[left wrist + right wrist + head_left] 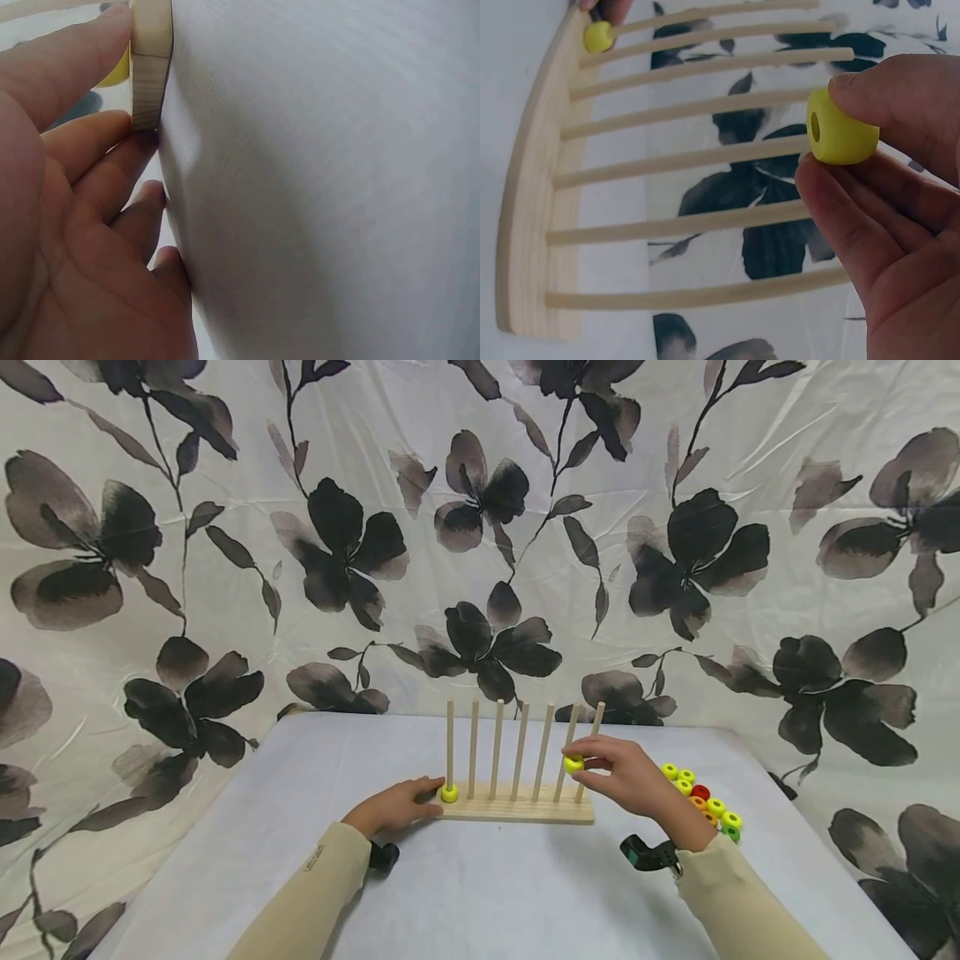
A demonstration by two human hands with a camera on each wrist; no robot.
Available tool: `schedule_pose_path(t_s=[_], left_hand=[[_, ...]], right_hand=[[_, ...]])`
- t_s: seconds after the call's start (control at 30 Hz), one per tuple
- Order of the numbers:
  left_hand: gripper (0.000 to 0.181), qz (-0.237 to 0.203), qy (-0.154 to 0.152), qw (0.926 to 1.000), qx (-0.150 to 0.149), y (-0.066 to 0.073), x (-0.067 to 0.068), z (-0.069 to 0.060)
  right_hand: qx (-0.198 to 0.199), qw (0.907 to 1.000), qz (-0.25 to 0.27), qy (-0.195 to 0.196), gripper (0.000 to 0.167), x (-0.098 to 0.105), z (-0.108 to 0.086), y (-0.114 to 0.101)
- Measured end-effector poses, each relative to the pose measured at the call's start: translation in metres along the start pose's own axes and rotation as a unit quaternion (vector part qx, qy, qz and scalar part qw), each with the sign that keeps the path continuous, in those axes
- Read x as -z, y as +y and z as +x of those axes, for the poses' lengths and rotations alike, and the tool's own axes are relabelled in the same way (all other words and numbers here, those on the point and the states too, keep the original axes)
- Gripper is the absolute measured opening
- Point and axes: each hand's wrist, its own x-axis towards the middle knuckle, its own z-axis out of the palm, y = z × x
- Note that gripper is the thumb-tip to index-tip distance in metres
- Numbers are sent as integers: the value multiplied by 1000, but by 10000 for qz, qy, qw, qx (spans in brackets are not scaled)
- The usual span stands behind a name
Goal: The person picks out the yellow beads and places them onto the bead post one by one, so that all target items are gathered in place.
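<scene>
A wooden peg board (517,810) with several upright pegs stands on the table. One yellow bead (449,793) sits at the foot of its leftmost peg. My left hand (397,807) holds the left end of the base; in the left wrist view, the thumb and fingertips touch the base end (148,82) from different sides. Between thumb and fingers, my right hand (626,777) pinches another yellow bead (844,129). That bead is raised off the table, near the pegs at the right; its hole shows in the right wrist view.
To the right of the board, partly behind my right forearm, lie several loose beads: yellow (716,807), orange (698,803), a red one (701,792) and a green one (731,833). White cloth (480,893) covers the table. A flowered curtain (465,560) hangs behind it.
</scene>
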Motion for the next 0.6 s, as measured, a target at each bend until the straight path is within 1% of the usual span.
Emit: schedule_pose_path(t_s=[0.27,0.6], left_hand=[[70,-65,-50,9999,82,-1,-2,-1],[71,-10,3,10000,-22,-4,-1,2]], right_hand=[[343,9993,125,27,30,-4,10,-12],[603,9982,27,38,30,-1,27,-27]])
